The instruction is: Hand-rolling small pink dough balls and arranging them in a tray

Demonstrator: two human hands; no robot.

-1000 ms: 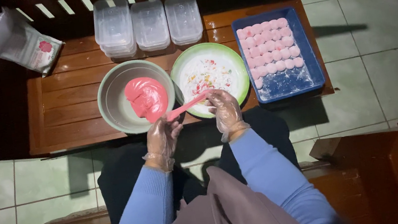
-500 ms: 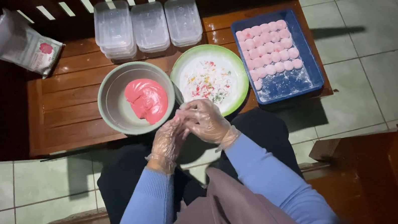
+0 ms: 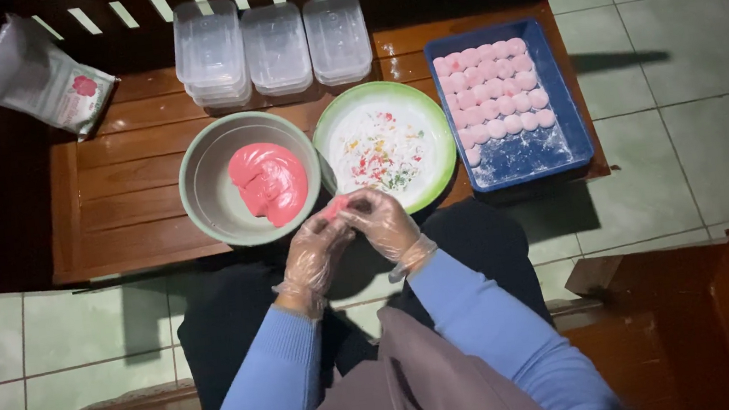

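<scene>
A: Gloves first, from the head view: the left hand (image 3: 315, 255) and the right hand (image 3: 383, 224) meet just below the bench (image 3: 133, 206), both in clear plastic, which suits sticky stuff.

B: And between them?

A: A small pink piece of dough (image 3: 336, 206), right at the near edge of the bench. The fingers of both hands are closed in on it, pinching and cupping it from either side, so it sits pressed between the two gloves instead of lying on anything.

B: Where does that pink come from?

A: Likely the grey-green bowl (image 3: 207, 189) just beyond the left hand; a pink dough mass (image 3: 269, 181) lies in it, off to the right side. Beside it, touching or nearly so, a green-rimmed plate (image 3: 442, 144) carries a white dusting with coloured flecks, close enough for either hand to reach.

B: And the right end?

A: A blue tray (image 3: 575, 142) with rows of pale pink balls (image 3: 492, 92) packed towards the far end, its near half bare but for white powder, I'd judge to stop sticking.

B: Anything behind?

A: Three stacks of clear lidded containers (image 3: 276, 47) along the back rail, and a white bag (image 3: 34, 79) slumped in the far left corner, well apart from the hands. Only the one view here.
</scene>
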